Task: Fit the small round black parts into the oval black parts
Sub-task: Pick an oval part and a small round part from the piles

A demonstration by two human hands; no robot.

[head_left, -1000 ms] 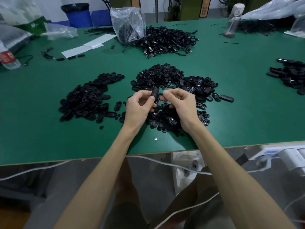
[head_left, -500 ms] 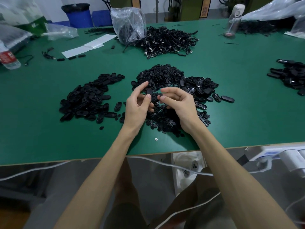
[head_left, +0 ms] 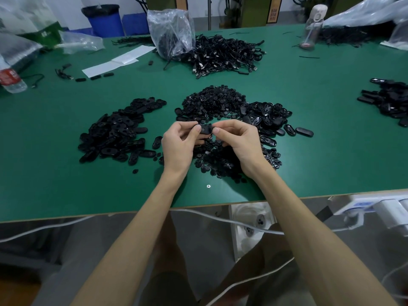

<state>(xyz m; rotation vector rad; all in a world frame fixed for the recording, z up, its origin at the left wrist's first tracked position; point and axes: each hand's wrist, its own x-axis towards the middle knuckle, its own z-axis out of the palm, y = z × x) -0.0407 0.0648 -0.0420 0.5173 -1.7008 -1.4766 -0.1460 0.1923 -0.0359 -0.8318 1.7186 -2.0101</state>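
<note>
Green matting covers the desk (head_left: 66,184), which carries several black heaps. Beyond the hands lies a mound of small round black parts (head_left: 214,100), with more of them strewn under the wrists. Just right of it sits a heap of open ovals (head_left: 269,113). On the left lies a flatter heap of ovals (head_left: 114,133), probably finished pieces, though that is too small to confirm. A tangle of cables (head_left: 225,54) and a plastic bag (head_left: 170,32) lie well behind.

Above the near scatter, the left hand (head_left: 178,142) and the right hand (head_left: 238,140) share one oval black part (head_left: 206,129), lying crosswise between them. Each grip pinches one end of it, thumb against curled fingers. Whether a round part already sits in it is hidden by the fingertips.

Judging by the heaps, the job is somewhere in the middle: a good many ovals look done, yet large stocks of both parts remain.

Half a second ago the left forefinger stood raised and the hands were a little apart. Now they have drawn together, both pinching the oval, which has gone from upright a second ago to crosswise. This looks like the pressing-in step.
</note>
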